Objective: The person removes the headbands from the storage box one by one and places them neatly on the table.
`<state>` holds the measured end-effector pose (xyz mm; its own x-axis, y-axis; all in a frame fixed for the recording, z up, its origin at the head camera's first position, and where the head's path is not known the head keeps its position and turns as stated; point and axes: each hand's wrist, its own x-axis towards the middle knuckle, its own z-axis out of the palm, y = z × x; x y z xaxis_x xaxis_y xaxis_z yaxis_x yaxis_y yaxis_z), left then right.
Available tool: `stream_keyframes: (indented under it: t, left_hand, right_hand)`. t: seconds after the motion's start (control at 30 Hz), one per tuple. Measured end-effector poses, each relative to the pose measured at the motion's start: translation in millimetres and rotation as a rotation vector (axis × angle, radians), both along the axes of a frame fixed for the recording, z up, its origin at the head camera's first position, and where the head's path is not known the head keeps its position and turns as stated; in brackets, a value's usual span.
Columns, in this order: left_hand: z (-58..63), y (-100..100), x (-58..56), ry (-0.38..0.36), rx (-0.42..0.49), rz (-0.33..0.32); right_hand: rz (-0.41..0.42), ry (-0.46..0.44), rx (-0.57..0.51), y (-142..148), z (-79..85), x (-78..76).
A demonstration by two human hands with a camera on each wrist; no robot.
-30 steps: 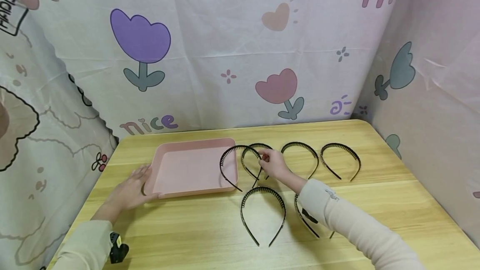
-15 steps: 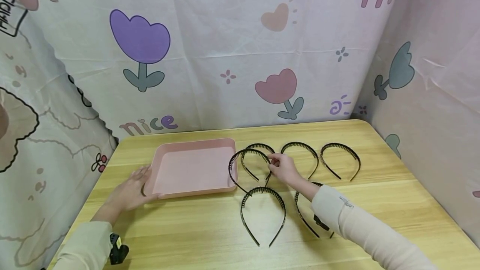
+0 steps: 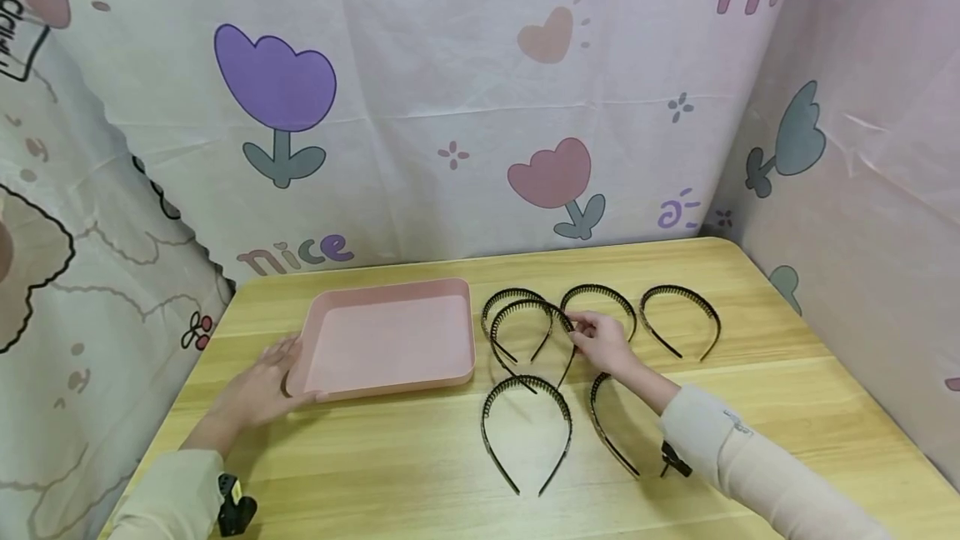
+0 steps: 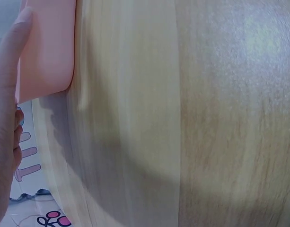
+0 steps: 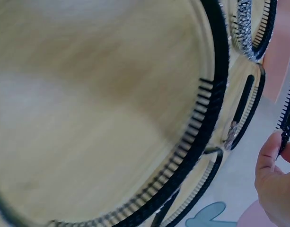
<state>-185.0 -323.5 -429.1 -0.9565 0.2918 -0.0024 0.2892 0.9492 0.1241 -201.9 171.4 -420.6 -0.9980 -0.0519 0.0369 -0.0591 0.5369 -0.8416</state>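
Note:
My right hand [image 3: 602, 343] pinches one side of a black toothed headband [image 3: 553, 308], held over the table right of the pink tray [image 3: 390, 383]. In the head view it overlaps another headband [image 3: 512, 293] behind it. The right wrist view shows thumb and fingertips on the end of the toothed band [image 5: 289, 106]. My left hand [image 3: 258, 383] rests against the tray's left end, its thumb along the front wall and its other fingers at the left side. Below the held one lies a headband [image 3: 527, 379]. My right forearm partly hides one more headband [image 3: 611, 442].
Two further headbands lie at the back, one behind my right hand [image 3: 600, 288] and one at the far right [image 3: 681, 290]. A printed cloth [image 3: 420, 190] hangs behind the wooden table [image 3: 375, 473] and along both sides.
My right hand has moved right with the headband, bringing it from over the tray's right edge to over the table beside it. My left hand stays at the tray.

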Motion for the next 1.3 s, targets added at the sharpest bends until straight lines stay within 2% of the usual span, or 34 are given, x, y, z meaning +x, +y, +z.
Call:
stream_keyframes:
  t: [0.37, 0.57, 0.9, 1.07, 1.3]
  left_hand:
    - [-2.1, 0, 1.2, 0.004, 0.017, 0.003]
    - [-3.2, -1, 2.3, 0.006, 0.02, 0.005]
    - [-2.8, -1, 1.7, 0.013, 0.01, 0.002]
    - [-3.5, -1, 1.7, 0.018, 0.009, 0.0]
    - [-2.7, 0, 1.9, 0.022, 0.01, -0.008]
  right_hand:
    - [-0.02, 0.029, 0.03, 35, 1.1, 15.5]
    - [-0.044, -0.011, 0.04, 48, -0.7, 25.5]
    - [-0.037, -0.039, -0.012, 79, -6.2, 39.4]
    - [-0.092, -0.012, -0.023, 100, -2.7, 43.8]
    - [-0.154, -0.006, 0.021, 123, -0.1, 50.9]
